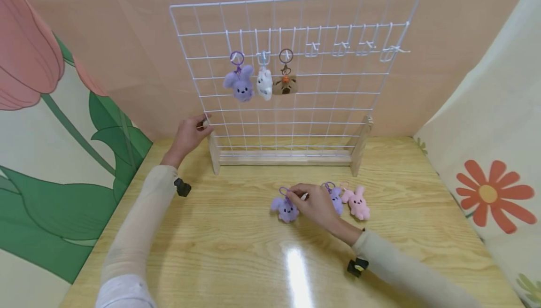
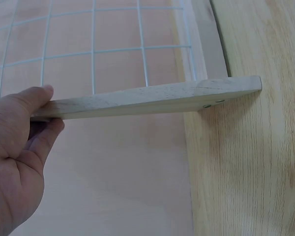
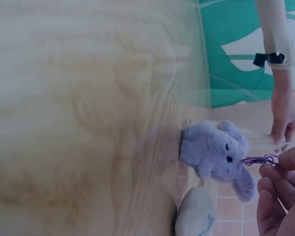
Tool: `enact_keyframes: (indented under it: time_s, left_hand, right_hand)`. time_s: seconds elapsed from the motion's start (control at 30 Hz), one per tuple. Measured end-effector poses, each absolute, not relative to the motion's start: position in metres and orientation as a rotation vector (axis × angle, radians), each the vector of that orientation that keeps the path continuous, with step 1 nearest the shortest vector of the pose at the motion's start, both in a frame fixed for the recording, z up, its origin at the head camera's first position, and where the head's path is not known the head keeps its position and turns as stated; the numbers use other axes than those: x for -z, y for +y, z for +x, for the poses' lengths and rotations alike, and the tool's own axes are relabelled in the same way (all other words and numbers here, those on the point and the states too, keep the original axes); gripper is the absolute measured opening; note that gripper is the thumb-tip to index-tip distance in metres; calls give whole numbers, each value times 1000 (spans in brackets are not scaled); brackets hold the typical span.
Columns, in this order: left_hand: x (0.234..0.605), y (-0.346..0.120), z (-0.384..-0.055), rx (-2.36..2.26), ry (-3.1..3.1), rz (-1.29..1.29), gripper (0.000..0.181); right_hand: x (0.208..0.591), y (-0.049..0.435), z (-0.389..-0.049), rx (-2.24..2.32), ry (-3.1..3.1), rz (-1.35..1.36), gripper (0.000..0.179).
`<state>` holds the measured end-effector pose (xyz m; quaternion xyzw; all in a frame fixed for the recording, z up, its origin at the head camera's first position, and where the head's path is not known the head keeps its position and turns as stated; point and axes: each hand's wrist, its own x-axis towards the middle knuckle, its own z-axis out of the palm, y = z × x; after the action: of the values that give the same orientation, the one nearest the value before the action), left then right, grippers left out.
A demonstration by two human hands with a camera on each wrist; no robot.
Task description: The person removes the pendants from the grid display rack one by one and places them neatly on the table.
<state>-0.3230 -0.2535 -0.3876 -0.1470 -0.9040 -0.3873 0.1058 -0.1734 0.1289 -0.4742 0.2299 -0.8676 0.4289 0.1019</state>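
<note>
My left hand [image 1: 189, 136] grips the upper end of the rack's left wooden side support [image 2: 137, 101], thumb on one face and fingers on the other. Low over the table, my right hand [image 1: 314, 204] pinches the purple ring and clasp [image 3: 258, 160] of a purple plush keychain [image 1: 286, 209], whose body rests at the tabletop. Beside it in the right wrist view lies a white plush [image 3: 194, 214], mostly hidden under my hand in the head view. Another purple plush keychain [image 1: 336, 200] and a pink one [image 1: 358, 203] lie just right of my hand.
The white wire grid rack [image 1: 291, 109] stands at the back in a wooden base [image 1: 285, 158]. From its left hooks hang a purple plush [image 1: 240, 85], a white plush [image 1: 264, 84] and a brown one [image 1: 285, 85]. Several bare hooks [image 1: 340, 48] are to their right.
</note>
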Motion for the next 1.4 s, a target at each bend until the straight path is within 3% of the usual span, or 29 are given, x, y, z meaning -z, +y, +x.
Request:
enact_keyframes:
  time_s: [0.6, 1.4]
  left_hand:
    - [388, -252, -327, 1102, -2654, -441, 45]
    - [392, -256, -326, 1090, -2646, -445, 46]
  right_hand:
    - [488, 137, -205, -1163, -2653, 603, 9]
    - [499, 130, -224, -991, -2840, 621, 9]
